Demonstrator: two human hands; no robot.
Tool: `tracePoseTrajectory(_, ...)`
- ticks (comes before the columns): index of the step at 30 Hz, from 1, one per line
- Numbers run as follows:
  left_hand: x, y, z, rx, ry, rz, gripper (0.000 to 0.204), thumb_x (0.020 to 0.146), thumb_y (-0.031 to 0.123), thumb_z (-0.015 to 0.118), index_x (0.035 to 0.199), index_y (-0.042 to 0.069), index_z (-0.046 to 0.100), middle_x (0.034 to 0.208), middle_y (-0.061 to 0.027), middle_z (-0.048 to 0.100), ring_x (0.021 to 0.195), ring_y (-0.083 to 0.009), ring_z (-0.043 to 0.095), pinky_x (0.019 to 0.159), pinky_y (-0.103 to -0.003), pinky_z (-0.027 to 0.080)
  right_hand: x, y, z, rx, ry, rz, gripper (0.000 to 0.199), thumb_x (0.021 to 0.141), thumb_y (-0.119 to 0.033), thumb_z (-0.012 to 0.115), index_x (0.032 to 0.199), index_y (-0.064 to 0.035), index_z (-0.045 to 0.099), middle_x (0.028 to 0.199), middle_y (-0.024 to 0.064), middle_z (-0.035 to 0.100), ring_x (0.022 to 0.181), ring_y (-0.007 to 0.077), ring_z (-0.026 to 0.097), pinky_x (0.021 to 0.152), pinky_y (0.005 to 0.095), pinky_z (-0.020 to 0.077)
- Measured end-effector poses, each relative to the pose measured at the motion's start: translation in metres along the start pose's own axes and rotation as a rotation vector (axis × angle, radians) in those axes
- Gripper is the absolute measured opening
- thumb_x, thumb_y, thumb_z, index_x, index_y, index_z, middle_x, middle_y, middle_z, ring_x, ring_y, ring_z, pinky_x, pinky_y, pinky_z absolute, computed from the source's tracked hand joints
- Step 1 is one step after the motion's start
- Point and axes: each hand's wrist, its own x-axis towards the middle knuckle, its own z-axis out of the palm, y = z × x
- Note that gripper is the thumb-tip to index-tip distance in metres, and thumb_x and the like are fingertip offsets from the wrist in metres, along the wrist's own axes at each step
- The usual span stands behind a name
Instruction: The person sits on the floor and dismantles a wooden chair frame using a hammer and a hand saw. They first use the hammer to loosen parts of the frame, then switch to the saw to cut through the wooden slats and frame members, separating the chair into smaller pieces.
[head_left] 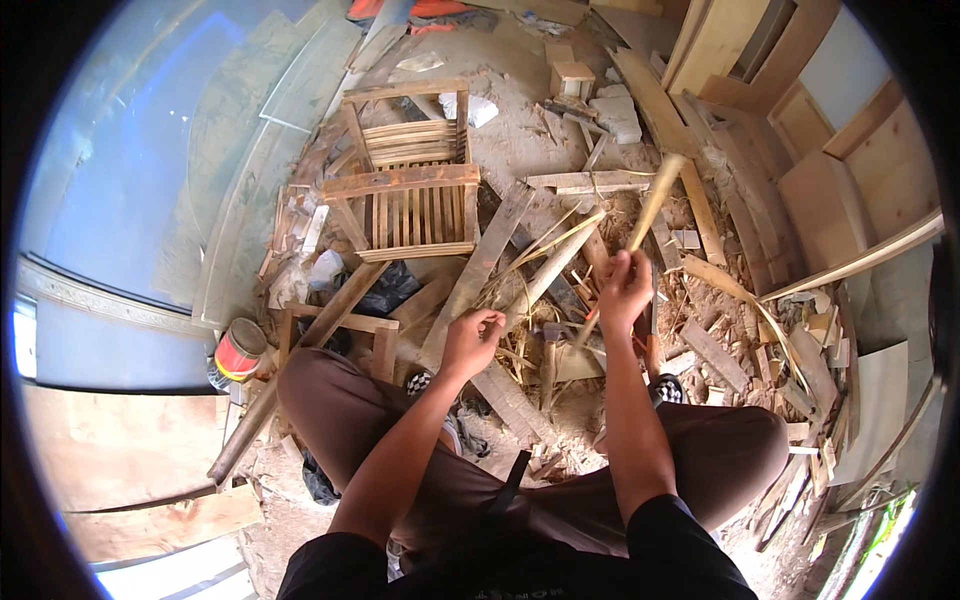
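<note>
My right hand is closed around a narrow, pale yellow stick, which tilts up and away to the right and is a little blurred. My left hand has its fingers curled together beside the near end of a pale, split-ended pole. Whether those fingers grip the pole or something small, I cannot make out. Between my feet stands what looks like a hammer, its wooden handle pointing toward me. Near my right foot lies a tool with an orange handle.
A slatted wooden frame stands ahead, left of centre. Planks and wood scraps litter the ground around my feet. On the left are a red-and-yellow can and large glass-like sheets. Wooden panels lean at the right.
</note>
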Motion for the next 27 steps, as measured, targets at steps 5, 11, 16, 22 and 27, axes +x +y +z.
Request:
tracePoseTrajectory(5,0.001,0.009,0.02,0.001,-0.131,0.124,0.042,0.106,0.035,0.064,0.137,0.007,0.065,0.122,-0.0171,0.074,0.105,-0.028,0.074,0.09,-0.038,0.057,0.016,-0.013,-0.011,0.431,0.128,0.269,0.023,0.113,-0.015,0.047,0.125,0.0021,0.056,0.087,0.0092,0.066,0.067,0.0166,0.066,0.061,0.0307,0.0567)
tracePoseTrajectory(11,0.0,0.02,0.028,0.079,-0.178,0.189,0.031,0.105,0.031,0.064,0.122,0.005,0.071,0.102,-0.0212,0.074,0.088,-0.0356,0.074,0.076,-0.045,0.055,0.013,-0.006,-0.015,0.803,0.183,0.481,0.031,0.115,-0.018,0.037,0.138,0.0025,0.043,0.102,0.0151,0.064,0.086,0.0298,0.073,0.083,0.0484,0.0646)
tracePoseTrajectory(16,0.009,0.019,0.02,-0.056,-0.124,0.034,0.031,0.108,0.03,0.062,0.111,0.001,0.073,0.077,-0.0113,0.071,0.07,-0.0219,0.07,0.065,-0.04,0.05,0.019,-0.028,-0.023,0.72,0.129,0.567,0.03,0.114,-0.022,0.045,0.134,0.0001,0.052,0.106,0.0129,0.065,0.094,0.0276,0.072,0.087,0.0452,0.0611)
tracePoseTrajectory(22,0.011,0.02,0.009,-0.144,-0.049,0.019,0.029,0.1,0.029,0.075,0.102,0.0,0.073,0.081,-0.0052,0.073,0.08,-0.0093,0.066,0.071,-0.032,0.051,0.034,-0.027,-0.038,0.625,0.154,0.707,0.023,0.109,-0.023,0.06,0.121,-0.0048,0.066,0.104,0.0054,0.065,0.095,0.021,0.069,0.084,0.0392,0.0558)
tracePoseTrajectory(27,0.008,0.006,0.003,-0.213,0.062,0.054,0.023,0.097,0.021,0.078,0.109,0.001,0.075,0.096,-0.0109,0.078,0.089,-0.0162,0.071,0.081,-0.032,0.054,0.031,-0.01,-0.035,0.498,0.097,0.738,0.024,0.107,-0.024,0.065,0.116,-0.0024,0.069,0.09,0.0034,0.064,0.075,0.0151,0.063,0.071,0.0314,0.0536)
